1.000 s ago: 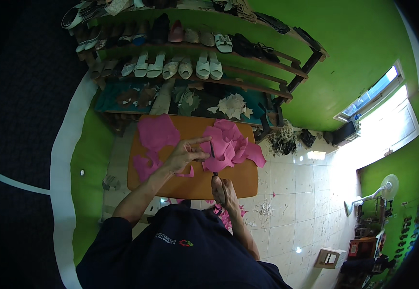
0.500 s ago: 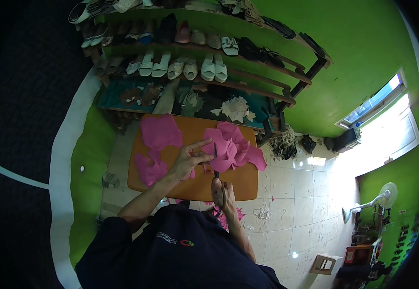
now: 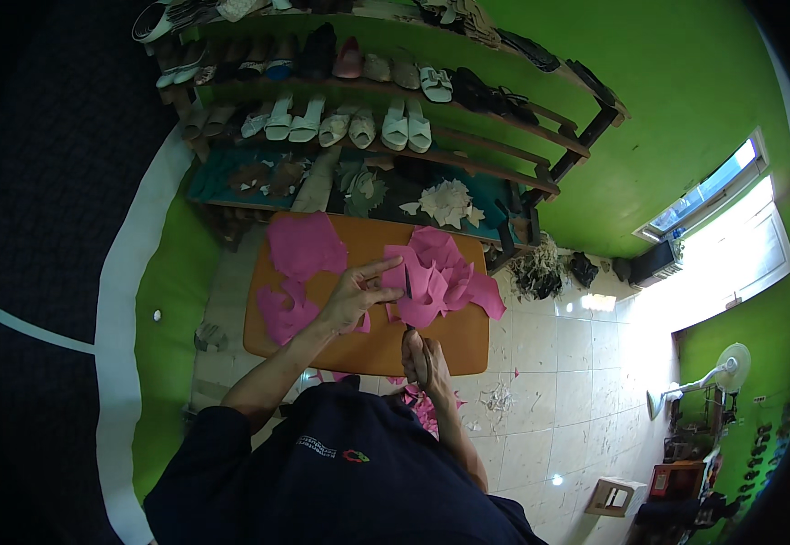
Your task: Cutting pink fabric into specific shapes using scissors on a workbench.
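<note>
Pink sheet pile [image 3: 436,277] on right half of orange board [image 3: 367,341], loose cut pieces overlapping, some hanging past far right edge. Near first: dark blue shirt [image 3: 340,472] fills lower frame, forearms coming up from it. Right hand [image 3: 424,359] at near board edge, fingers curled together around something thin and dark, maybe a blade or pen; cannot tell which, nor how tight. Pink scraps [image 3: 422,404] on tiled floor just beside that wrist. Left hand [image 3: 354,295] mid-board, palm down, fingers spread, index and thumb stretched onto near edge of the pile, pinning it flat, not gripping. Left of it, smaller pink pieces [image 3: 286,313] and one large pink piece [image 3: 304,243] lying flat, apart from the pile. Looks thin, light, floppy, probably synthetic leather or foam sheet: likely to slide over smooth board, curl at edges, shift when layers rub. Best held by flat palm pressure near the working edge, or pinched at a corner to lift a single layer. Beyond board: low shelf [image 3: 258,186] with teal top, leaf-shaped offcuts, white cutouts [image 3: 449,202]. Farther up, racks of sandals [image 3: 340,123] against green wall [image 3: 676,100].
</note>
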Motion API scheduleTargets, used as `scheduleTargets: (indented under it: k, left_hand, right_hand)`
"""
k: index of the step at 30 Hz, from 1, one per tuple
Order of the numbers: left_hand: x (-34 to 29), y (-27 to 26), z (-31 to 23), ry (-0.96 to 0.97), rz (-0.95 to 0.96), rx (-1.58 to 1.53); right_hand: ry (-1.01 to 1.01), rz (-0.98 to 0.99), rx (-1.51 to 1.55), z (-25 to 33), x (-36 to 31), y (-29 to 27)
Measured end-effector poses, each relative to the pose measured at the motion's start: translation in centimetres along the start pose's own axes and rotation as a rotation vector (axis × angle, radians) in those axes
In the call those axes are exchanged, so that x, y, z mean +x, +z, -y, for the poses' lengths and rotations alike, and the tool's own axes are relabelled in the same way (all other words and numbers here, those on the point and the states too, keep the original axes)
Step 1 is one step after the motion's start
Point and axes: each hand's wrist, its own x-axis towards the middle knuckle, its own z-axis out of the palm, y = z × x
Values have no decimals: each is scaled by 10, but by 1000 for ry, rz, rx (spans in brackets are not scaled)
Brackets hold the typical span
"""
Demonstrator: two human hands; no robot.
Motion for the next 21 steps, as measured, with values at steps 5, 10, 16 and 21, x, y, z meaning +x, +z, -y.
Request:
scheduleTargets:
  k: [5,10,16,21]
  left_hand:
    - [-4,4,6,28,-60,-54]
    - [-10,10,11,42,-108,-104]
    - [-15,15,15,65,-161,-134]
    - [-18,13,23,57,-175,-113]
  right_hand:
    - [-30,-30,-10,-3,-1,2]
    - [-19,-67,17,-2,-5,10]
    - [56,-129,6,-8,-2,14]
    - [46,-174,-25,-16,0,16]
